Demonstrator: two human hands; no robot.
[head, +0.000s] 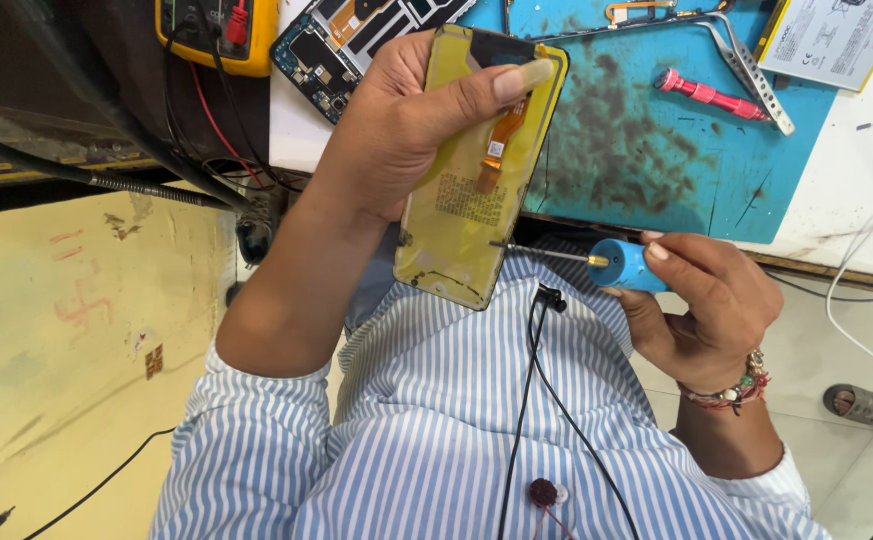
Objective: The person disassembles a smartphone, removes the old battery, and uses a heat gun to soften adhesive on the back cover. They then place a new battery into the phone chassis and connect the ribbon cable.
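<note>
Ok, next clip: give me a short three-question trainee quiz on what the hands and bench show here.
1. True or false: the left hand holds the yellow-backed phone screen panel above the lap, off the blue work mat.
2. Which tool does the right hand hold? A) the red-handled screwdriver B) the blue-handled tool C) the metal tweezers
3. Fill in: the thin metal tip of the held tool meets the panel at its ___ edge, as seen in the picture.

Key
1. True.
2. B: the blue-handled tool; the red-handled screwdriver and the metal tweezers lie on the mat.
3. Right, low on the panel.
</note>
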